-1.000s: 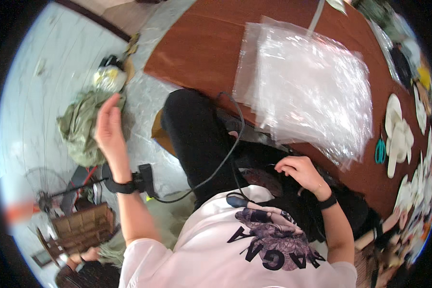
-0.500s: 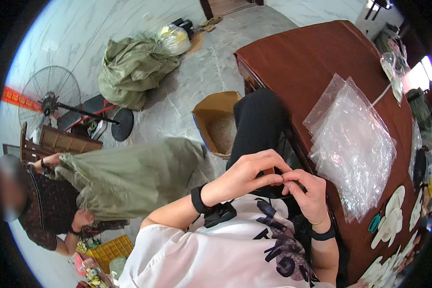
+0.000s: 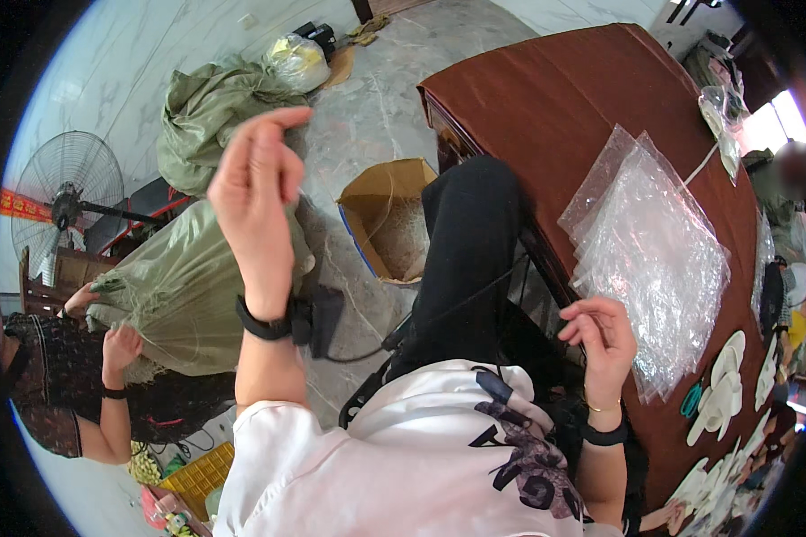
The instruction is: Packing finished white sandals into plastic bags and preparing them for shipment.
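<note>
My left hand (image 3: 258,183) is raised to the left, in front of the green sacks. Its fingers are folded with the thumb pressed against them; anything pinched there is too small to make out. My right hand (image 3: 603,338) hovers over the near edge of the brown-covered table (image 3: 546,94), close to a stack of clear plastic bags (image 3: 649,259). Its fingers are loosely bent and apart, with nothing seen in them. Below and between the hands are my black-trousered leg (image 3: 475,224) and an open cardboard box (image 3: 376,201) on the floor.
At the left a co-worker holds a large green woven sack (image 3: 201,295). Another green sack (image 3: 197,116) rests by the wall near a standing fan (image 3: 67,201). White slipper-shaped pieces (image 3: 721,394) and teal-handled scissors (image 3: 690,400) lie on the table. A yellow crate (image 3: 197,474) stands lower left.
My hands were together, fingertips meeting above my lap. The left has swung up and away to the left; the right has drawn slightly right and loosened. The co-worker's sack has shifted.
</note>
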Demonstrator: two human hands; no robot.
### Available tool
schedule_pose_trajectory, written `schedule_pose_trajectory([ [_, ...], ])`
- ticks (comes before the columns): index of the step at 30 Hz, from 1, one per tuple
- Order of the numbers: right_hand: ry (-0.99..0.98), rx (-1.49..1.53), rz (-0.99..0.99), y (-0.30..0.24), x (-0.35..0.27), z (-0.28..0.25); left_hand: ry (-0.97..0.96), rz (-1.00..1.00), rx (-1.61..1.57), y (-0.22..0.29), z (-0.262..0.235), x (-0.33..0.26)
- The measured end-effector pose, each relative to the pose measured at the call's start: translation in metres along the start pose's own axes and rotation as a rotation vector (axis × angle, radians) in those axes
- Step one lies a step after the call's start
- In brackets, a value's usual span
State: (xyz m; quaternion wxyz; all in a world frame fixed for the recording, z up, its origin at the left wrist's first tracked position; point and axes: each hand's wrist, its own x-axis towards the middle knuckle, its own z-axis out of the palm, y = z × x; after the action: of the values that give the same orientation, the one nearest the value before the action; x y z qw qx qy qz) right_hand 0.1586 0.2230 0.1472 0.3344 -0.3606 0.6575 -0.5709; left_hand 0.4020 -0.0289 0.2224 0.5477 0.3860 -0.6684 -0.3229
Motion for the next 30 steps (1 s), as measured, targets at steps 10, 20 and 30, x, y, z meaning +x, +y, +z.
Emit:
schedule_pose_trajectory([
  [10, 0.230, -0.168, 0.191, 0.041, -0.040, -0.050, -0.077, -0.179, 0.737, -0.346, 0.047, -0.070],
  [20, 0.276, -0.884, 0.053, 0.047, -0.055, -0.097, -0.296, -0.459, 0.032, -0.299, 0.101, -0.050],
  [30, 0.265, -1.280, 0.042, 0.102, -0.038, -0.132, -0.867, -0.384, -0.141, -0.078, 0.279, -0.055],
])
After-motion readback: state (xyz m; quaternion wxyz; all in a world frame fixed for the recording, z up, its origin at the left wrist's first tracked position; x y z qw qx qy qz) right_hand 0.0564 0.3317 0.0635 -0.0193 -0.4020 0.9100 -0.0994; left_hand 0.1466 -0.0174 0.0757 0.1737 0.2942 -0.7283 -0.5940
